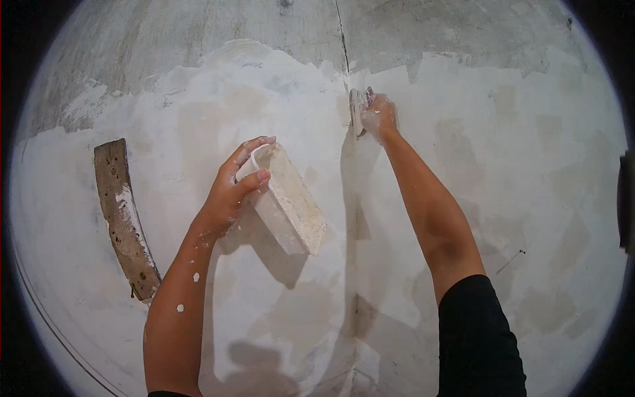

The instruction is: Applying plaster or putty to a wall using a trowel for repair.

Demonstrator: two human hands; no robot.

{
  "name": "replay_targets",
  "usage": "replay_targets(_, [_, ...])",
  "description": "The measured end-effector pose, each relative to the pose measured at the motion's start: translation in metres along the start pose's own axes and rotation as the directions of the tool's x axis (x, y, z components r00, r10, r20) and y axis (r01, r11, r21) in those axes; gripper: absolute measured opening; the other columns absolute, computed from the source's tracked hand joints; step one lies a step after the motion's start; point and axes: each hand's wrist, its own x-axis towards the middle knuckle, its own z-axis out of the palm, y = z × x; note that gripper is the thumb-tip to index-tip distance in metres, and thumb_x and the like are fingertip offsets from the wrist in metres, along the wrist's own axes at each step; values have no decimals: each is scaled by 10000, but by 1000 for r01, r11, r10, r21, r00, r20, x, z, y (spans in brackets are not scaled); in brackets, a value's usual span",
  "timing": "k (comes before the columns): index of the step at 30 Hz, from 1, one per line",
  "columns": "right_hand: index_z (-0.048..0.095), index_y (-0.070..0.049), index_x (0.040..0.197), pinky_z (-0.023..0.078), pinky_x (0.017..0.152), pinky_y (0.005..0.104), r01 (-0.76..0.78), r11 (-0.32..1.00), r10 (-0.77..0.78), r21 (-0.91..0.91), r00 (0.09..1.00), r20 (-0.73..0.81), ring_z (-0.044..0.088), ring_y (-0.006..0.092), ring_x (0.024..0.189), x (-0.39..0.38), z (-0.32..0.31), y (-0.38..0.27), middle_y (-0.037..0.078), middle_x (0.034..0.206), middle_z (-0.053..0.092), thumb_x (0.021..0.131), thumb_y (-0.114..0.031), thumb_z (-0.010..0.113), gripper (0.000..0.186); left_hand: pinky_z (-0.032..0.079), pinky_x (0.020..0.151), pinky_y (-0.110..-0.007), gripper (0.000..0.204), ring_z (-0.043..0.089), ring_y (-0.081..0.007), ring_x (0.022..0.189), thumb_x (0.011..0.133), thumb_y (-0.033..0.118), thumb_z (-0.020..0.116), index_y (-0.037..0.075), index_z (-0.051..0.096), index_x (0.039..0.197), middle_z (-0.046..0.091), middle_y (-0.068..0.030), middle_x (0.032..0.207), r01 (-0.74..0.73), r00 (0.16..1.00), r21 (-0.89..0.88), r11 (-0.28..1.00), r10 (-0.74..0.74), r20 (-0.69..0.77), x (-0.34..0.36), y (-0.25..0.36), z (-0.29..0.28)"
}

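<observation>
Left hand (231,185) clamped on the upper end of a long white plastic tub (281,215), its inside and rim smeared with pale compound; thumb on the near side, fingers round the far side, tub held slantwise in front of the wall, left of the inner corner. How much compound it holds, I cannot tell. Right hand (382,118), whitened with compound, closed around a flat pale-bladed hand tool (357,112) just at the corner line, high up, below a dark crack (342,36) in the bare grey plaster. Whether the blade's edge presses the wall or stands slightly off: cannot tell. Main risk, as I judge it: the tub is gripped at one end only, so wet compound on the fingers, or more tilt, could let it slip or spill. At the corner, uneven pressure or a twisted wrist could gouge the fresh white coat (218,109) or leave a ridge; the crack might show through if the filling is thin. A thin dark nail (522,251) juts from the right wall, able to snag the black sleeve (477,331). Brown, pitted wooden strip (119,205) at left, well apart from the tool.
</observation>
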Motion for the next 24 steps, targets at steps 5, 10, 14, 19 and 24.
replay_targets(5, [651, 58, 867, 508, 621, 405, -301, 940, 254, 161, 932, 259, 630, 260, 695, 6, 2, -12, 178, 806, 652, 787, -159, 688, 235, 388, 988, -338, 585, 487, -193, 1123, 794, 293, 662, 99, 493, 1319, 511, -72, 1221, -18, 1000, -92, 996, 17, -6, -5, -2, -4])
replay_targets(10, [660, 46, 823, 465, 461, 413, -348, 912, 292, 219, 923, 250, 617, 267, 557, 27, 25, 15, 184, 649, 622, 774, -173, 634, 226, 401, 974, -336, 589, 497, -190, 1107, 798, 304, 666, 100, 490, 1323, 513, -80, 1212, 17, 1000, -73, 997, -17, -7, -6, 7, 1])
replay_targets(14, [643, 34, 843, 426, 420, 390, -414, 876, 312, 248, 878, 364, 585, 229, 568, 10, 13, -23, 141, 666, 603, 800, -132, 644, 172, 390, 1011, -374, 735, 502, -236, 1158, 736, 389, 652, 68, 432, 1359, 511, -116, 1254, 56, 998, -33, 998, -57, -34, -12, 2, -8])
replay_targets(19, [601, 13, 763, 335, 369, 355, -422, 863, 349, 279, 896, 274, 515, 159, 550, 17, 12, 5, 85, 699, 575, 801, -50, 642, 84, 416, 952, -331, 592, 521, -200, 1078, 799, 317, 673, 94, 498, 1319, 520, -99, 1214, -25, 999, -129, 991, 28, 19, -4, -7, -3])
replay_targets(24, [633, 21, 827, 431, 483, 338, -311, 804, 111, 507, 916, 385, 559, 170, 610, 27, 19, 15, 77, 721, 593, 798, -69, 675, 103, 414, 952, -325, 577, 524, -191, 1065, 808, 325, 660, 93, 505, 1313, 522, -102, 1213, -23, 1000, -101, 995, 24, 6, -5, -5, -3])
